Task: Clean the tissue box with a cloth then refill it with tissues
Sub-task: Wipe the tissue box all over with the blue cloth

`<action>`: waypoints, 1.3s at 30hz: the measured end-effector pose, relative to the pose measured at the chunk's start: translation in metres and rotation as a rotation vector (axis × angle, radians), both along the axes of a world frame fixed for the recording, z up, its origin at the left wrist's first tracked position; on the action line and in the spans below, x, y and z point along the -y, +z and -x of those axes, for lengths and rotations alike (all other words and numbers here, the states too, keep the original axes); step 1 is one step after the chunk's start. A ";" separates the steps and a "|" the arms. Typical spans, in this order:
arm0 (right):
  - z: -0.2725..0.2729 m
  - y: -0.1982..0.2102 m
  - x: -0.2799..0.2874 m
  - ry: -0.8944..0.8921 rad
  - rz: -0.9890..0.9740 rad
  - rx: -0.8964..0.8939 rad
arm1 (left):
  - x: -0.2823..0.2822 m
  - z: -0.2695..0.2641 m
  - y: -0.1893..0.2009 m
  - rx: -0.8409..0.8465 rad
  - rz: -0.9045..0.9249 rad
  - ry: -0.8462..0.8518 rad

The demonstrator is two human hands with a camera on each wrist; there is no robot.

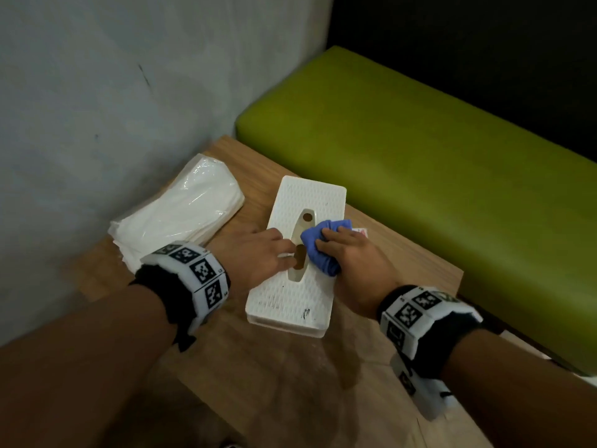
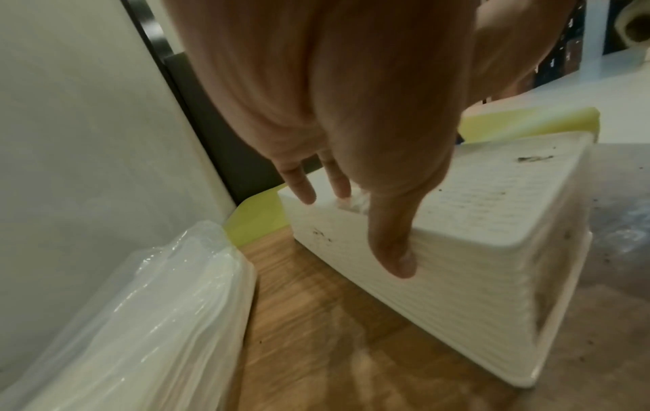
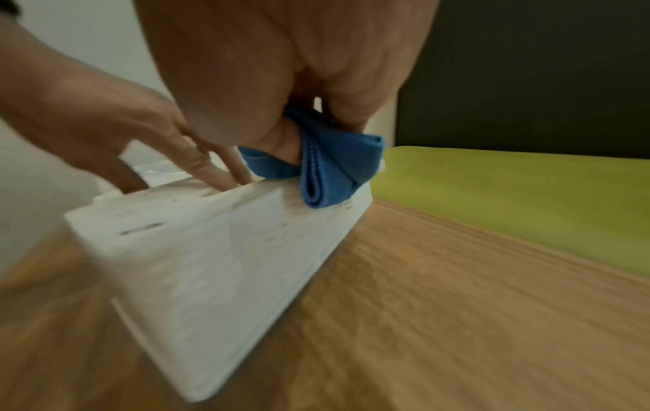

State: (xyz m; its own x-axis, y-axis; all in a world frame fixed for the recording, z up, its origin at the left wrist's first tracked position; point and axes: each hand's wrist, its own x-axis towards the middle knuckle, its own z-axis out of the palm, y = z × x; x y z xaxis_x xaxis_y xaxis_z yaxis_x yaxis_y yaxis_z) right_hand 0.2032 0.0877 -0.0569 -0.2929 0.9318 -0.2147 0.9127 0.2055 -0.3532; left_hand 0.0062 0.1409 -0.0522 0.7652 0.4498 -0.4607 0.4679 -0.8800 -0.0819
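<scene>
A white ribbed tissue box [image 1: 290, 299] lies on the wooden table [image 1: 290, 383], with an oval slot in its top and dark smudges [image 1: 303, 313] near its front end. My left hand [image 1: 281, 250] steadies it: straight fingers rest on top beside the slot, and the thumb [image 2: 394, 250] presses the left side wall [image 2: 439, 292]. My right hand [image 1: 336, 250] grips a bunched blue cloth [image 1: 311, 242] and presses it on the box top, right of the slot. The right wrist view shows the cloth [image 3: 330, 172] on the box's top edge [image 3: 218, 250]. A plastic-wrapped tissue pack [image 1: 181, 218] lies left of the box.
A grey wall [image 1: 97, 124] runs along the table's left side, close behind the tissue pack [image 2: 140, 319]. A green cushioned bench [image 1: 420, 156] borders the table's far and right edges. Something small, red and white [image 1: 360, 233] peeks out right of the cloth.
</scene>
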 end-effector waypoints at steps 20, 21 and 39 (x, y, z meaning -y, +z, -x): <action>0.024 0.003 -0.052 -0.062 0.001 0.170 | 0.003 0.002 -0.005 0.299 0.179 -0.014; 0.023 0.004 -0.038 -0.050 0.010 0.157 | 0.003 0.000 -0.005 0.289 0.177 0.001; 0.025 0.022 0.006 -0.118 0.169 0.292 | 0.001 -0.006 -0.002 0.195 0.170 0.033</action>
State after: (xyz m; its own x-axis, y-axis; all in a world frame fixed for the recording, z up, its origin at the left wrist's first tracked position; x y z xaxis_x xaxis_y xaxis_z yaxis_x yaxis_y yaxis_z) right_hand 0.1780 0.0814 -0.0351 -0.0886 0.8996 -0.4276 0.9941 0.0532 -0.0940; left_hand 0.0125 0.1403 -0.0542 0.8331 0.4051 -0.3767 0.4893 -0.8572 0.1605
